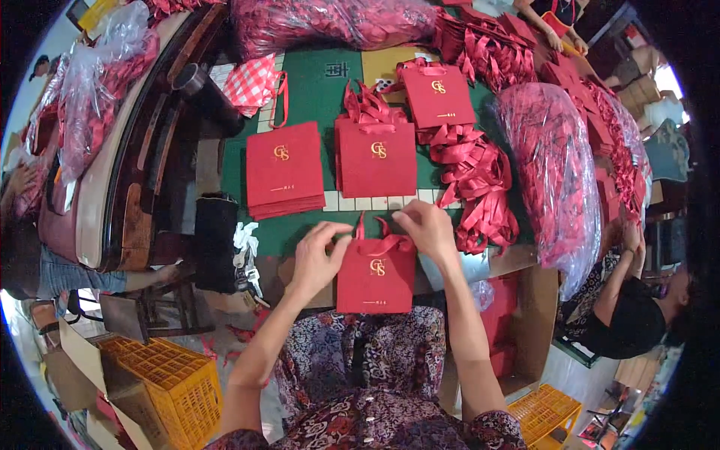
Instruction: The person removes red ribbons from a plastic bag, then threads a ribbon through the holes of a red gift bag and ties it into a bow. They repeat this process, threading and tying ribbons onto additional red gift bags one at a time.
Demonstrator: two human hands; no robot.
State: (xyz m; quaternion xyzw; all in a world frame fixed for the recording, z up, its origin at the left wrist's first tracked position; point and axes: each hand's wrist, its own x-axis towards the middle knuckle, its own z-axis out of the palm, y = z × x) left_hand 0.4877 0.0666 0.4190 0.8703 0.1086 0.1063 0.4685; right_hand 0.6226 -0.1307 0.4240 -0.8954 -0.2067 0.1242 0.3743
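A small red paper gift bag [375, 289] with a gold emblem lies face up at the table's near edge, just in front of my body. Red ribbon [384, 244] crosses its top, with loose ends sticking up. My left hand [321, 255] is at the bag's upper left corner, thumb and forefinger curled together by the ribbon. At the upper right, my right hand [427, 231] pinches the ribbon with bent fingers. Ahead lie a neat stack of red bags [285, 165] at left and more bags with ribbons [377, 161] in the middle.
A heap of red ribbons [476, 184] lies right, beside a large plastic-wrapped bundle [551, 165]. At left stand a dark bottle [206, 88] and a checked red cloth [250, 84]. Orange crates [169, 375] are on the floor. Another person [630, 315] sits at right.
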